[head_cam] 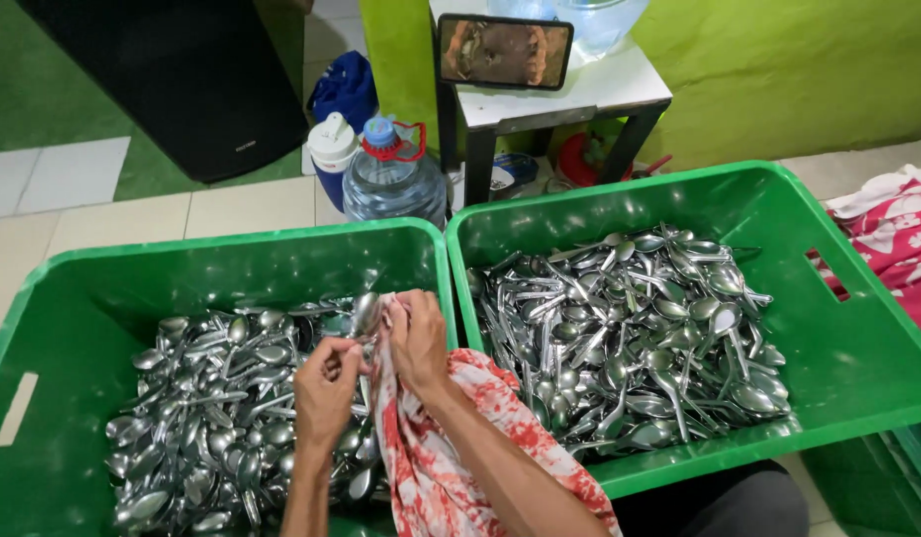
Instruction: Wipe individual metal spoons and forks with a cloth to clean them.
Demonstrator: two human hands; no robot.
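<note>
Floor: pale tiles under two green crates, green wall behind.
Left crate (83,288): heaped with metal spoons, beneath my hands.
Right crate (858,368): more spoons piled inside.
Left hand (323,390): I pinch one spoon (364,313) by its handle, fingers closed.
Right hand (417,338): I clutch a red-and-white cloth (431,467) around that spoon's bowl.

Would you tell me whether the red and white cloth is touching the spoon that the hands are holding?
Touching. The head view shows the right hand pressing the red and white cloth around the spoon, while the left hand grips its handle.
</note>
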